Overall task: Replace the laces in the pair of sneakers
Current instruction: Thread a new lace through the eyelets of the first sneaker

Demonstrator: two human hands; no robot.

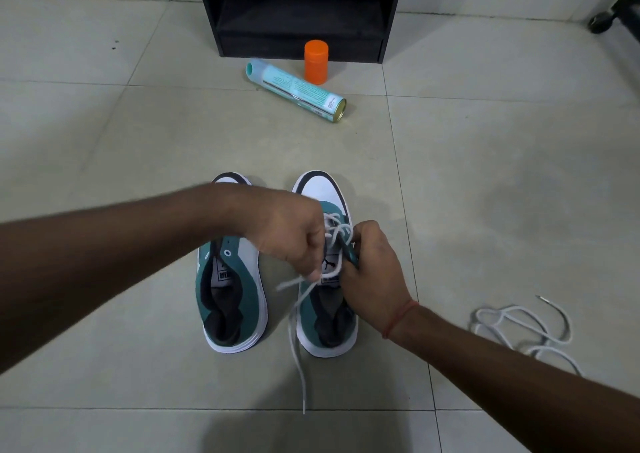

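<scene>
Both hands [289, 234] [369, 276] on the right sneaker's [327, 317] white lace [298, 345] (left sneaker [230, 300] unlaced)

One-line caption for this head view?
Both hands work a white lace through the right sneaker; left sneaker unlaced.

Both forearms are bare up to the edge of the view, with no sleeves showing. The left hand [291, 234] wears nothing: no ring, watch or band can be seen on it. Just behind the right hand [372, 279], a thin red thread [398, 317] circles the wrist. No rings show on the right hand's fingers [363, 231].
</scene>
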